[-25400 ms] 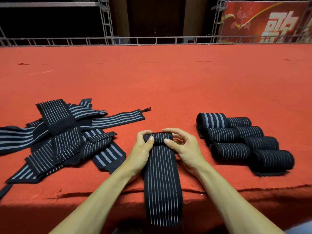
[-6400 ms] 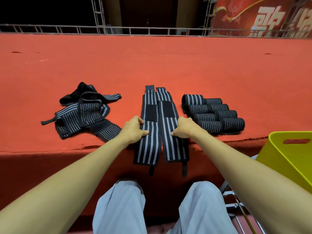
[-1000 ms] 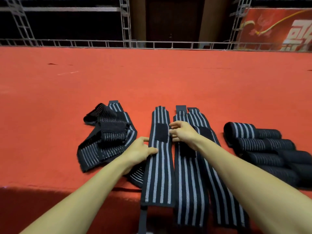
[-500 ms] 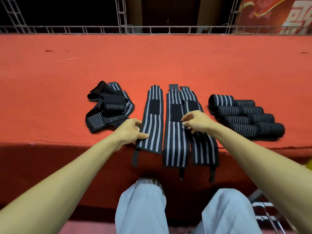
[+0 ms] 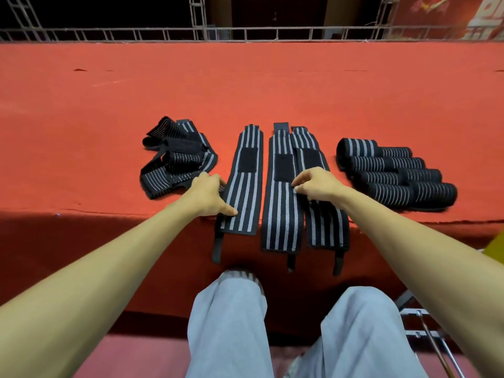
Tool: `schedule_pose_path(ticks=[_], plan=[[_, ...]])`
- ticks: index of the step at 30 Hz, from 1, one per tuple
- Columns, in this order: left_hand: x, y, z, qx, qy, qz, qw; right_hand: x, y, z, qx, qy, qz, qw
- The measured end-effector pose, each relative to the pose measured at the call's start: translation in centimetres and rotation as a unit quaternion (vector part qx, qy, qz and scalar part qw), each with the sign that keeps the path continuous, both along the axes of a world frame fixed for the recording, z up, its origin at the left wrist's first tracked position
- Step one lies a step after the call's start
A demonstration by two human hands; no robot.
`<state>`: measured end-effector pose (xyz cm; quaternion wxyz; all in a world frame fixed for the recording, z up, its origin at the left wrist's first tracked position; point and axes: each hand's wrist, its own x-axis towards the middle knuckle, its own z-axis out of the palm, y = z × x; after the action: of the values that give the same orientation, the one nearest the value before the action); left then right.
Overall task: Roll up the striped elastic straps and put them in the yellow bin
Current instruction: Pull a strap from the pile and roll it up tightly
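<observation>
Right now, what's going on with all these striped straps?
A person at the red table has three flat straps laid side by side. The left hand rests on the left strap; the right hand touches the overlapping pair. Rolled straps lie to the right, a tangled heap to the left.

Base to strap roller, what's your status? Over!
Left hand on left flat strap, right hand on right flat strap; grips unclear. Three straps flat, unrolled; rolled straps beside them. Yellow bin barely in view, nothing blocking.
</observation>
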<state>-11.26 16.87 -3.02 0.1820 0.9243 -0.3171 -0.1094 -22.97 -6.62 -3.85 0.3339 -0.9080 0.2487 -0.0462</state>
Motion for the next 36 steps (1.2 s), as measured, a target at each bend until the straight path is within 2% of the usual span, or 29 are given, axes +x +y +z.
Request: schedule_pose_path(ticks=[3,9,15,23,28,33,36], plan=[[0.9,-0.8,0.5,-0.012,0.014,0.001,1.000,0.9,-0.3,0.2,0.006,0.003,-0.006,1.000],[3.1,-4.1,1.4,-0.134,0.067,-0.038,0.988,3.9,-2.4,0.8,0.008,-0.004,-0.010,1.000],[6.5,-9.6,1.1,-0.183,0.067,-0.069,0.978,8.6,-5.8,0.4,-0.003,-0.015,-0.025,1.000],[10.4,-16.1,-1.9,-0.256,0.097,-0.038,0.961,16.0,-9.8,-1.5,-0.027,-0.039,-0.058,0.997],[12.1,-17.1,-3.3,-0.370,0.137,0.021,0.919,19.4,-11.5,-2.4,-0.066,-0.051,-0.088,0.993],[12.4,-17.0,-3.7,-0.393,0.146,0.019,0.908,21.6,-12.1,-2.9,-0.058,-0.037,-0.135,0.988],[12.3,-17.1,-3.7,-0.395,0.131,0.012,0.909,21.7,-12.3,-3.0,-0.026,-0.063,-0.167,0.984]])
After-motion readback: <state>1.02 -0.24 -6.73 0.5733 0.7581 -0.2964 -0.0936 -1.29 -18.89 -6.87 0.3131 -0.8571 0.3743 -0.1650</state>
